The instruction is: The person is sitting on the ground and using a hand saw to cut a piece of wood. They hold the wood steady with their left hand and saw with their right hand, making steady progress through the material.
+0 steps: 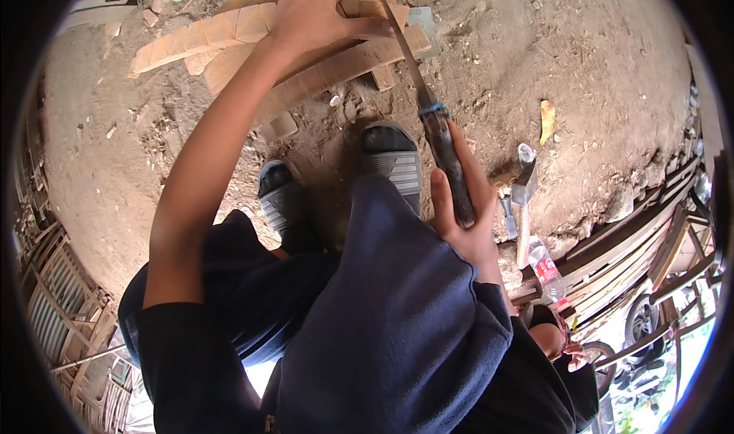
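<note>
My left hand (313, 21) is closed over a pale piece of wood (206, 35) with several crosswise marks along it, its thumb stretched toward the blade. My right hand (470, 204) grips the dark handle, banded in blue, of a long-bladed hand tool (443, 151). That blade points away from me and crosses the right end of the wood. It shows nearly edge-on, so I cannot tell whether it has teeth. Below the marked piece lies a thicker wooden plank (336, 71), with flat boards under and behind it.
My sandalled feet (390, 159) stand just before the wood. On the dirt ground at right lie a hammer (524, 197), a chisel-like tool (508, 218) and a plastic bottle (547, 269). Stacked timber (612, 273) lines the right side. Another person (547, 334) is partly visible at lower right.
</note>
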Demonstrator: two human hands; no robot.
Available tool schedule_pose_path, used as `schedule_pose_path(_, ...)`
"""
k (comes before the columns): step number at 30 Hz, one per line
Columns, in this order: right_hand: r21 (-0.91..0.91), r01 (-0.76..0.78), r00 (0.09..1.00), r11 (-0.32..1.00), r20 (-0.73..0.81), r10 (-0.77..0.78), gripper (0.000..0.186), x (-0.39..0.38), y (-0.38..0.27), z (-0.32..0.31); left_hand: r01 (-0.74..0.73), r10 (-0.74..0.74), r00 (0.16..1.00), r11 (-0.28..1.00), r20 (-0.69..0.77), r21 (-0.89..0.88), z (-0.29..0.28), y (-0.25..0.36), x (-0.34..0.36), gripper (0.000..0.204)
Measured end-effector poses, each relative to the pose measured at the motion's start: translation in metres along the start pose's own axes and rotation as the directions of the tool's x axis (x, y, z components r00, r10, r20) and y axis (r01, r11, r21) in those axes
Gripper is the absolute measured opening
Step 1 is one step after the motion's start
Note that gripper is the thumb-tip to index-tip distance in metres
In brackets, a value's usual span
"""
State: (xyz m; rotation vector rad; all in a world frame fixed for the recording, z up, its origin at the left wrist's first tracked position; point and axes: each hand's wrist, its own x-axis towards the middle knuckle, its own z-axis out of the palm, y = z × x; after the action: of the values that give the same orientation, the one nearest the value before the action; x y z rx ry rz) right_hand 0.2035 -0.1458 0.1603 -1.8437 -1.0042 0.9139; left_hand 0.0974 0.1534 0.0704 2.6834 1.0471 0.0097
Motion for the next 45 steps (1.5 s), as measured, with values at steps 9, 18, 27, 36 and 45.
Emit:
schedule_pose_path(9, -0.016, -0.035, 0.999, 0.999, -0.013, 0.035, 0.055, -0.001, -0.001, -0.008, -0.042, 0.042, 0.997, 0.999, -0.068, 0.0, 0.006, -0.002, 0.005, 0.064)
schedule_pose_path(18, 0.007, 0.051, 0.998, 0.999, -0.047, -0.051, 0.054, -0.007, 0.006, -0.011, -0.018, 0.018, 1.0, 1.0, -0.021, -0.013, 0.007, -0.003, 0.009, 0.057)
schedule_pose_path(27, -0.007, 0.115, 0.991, 0.993, -0.067, -0.115, 0.054, -0.01, 0.011, -0.014, 0.024, -0.025, 0.998, 1.0, -0.06, -0.02, 0.011, 0.001, 0.005, 0.05)
schedule_pose_path(36, -0.006, 0.098, 0.995, 0.995, -0.031, -0.098, 0.055, -0.014, 0.011, -0.018, 0.04, -0.04, 0.999, 0.999, 0.032, 0.007, -0.004, 0.005, 0.006, 0.054)
schedule_pose_path(45, -0.02, 0.103, 0.994, 0.995, -0.024, -0.103, 0.055, -0.003, 0.013, -0.013, 0.098, -0.096, 0.995, 0.992, 0.035, -0.075, -0.022, 0.019, 0.0, 0.07)
